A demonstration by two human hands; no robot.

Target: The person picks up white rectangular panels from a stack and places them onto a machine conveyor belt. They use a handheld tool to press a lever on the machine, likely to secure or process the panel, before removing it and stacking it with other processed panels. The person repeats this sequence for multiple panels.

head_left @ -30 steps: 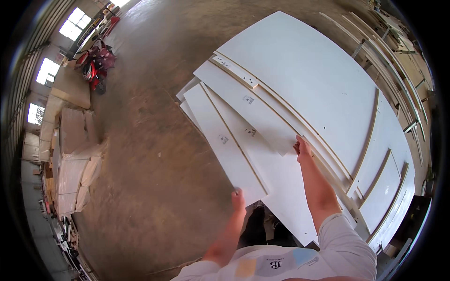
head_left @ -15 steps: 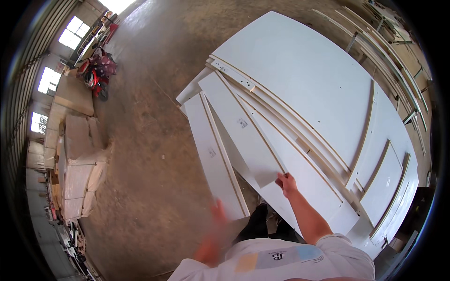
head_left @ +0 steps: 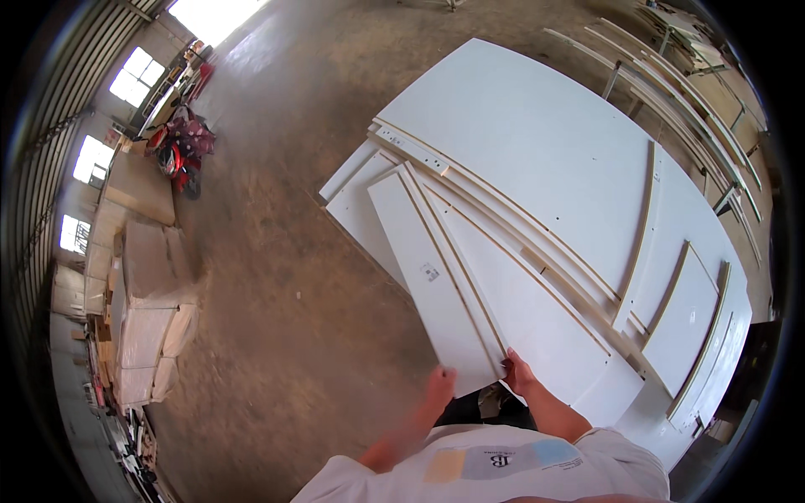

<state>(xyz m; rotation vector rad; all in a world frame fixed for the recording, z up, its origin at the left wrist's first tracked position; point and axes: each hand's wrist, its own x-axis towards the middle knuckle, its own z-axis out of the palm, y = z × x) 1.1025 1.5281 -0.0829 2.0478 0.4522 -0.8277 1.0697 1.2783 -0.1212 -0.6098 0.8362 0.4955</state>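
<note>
A long white board (head_left: 423, 289) with a small printed label lies slantwise across larger white panels. A second narrow white board (head_left: 415, 184) shows as a strip along its right side, with tan edges. My left hand (head_left: 441, 384) is closed on the near left corner of the labelled board, slightly blurred. At the near right end, my right hand (head_left: 519, 374) grips the boards' edges between thumb and fingers. The near ends reach out over the panel edge, close to my body. Under them is a large white panel (head_left: 537, 310) with a tan edge.
A wide stack of white panels (head_left: 520, 126) with loose strips on top extends to the right. Metal racks with long bars (head_left: 696, 109) stand beyond it. Wrapped packages (head_left: 147, 285) line the left wall, near a red motorbike (head_left: 176, 159). Brown floor (head_left: 285, 352) lies between.
The left-hand board has come over to the right against the other board, and the two now lie together. My left hand has moved right onto the near corner; both boards' near ends sit closer to me.
</note>
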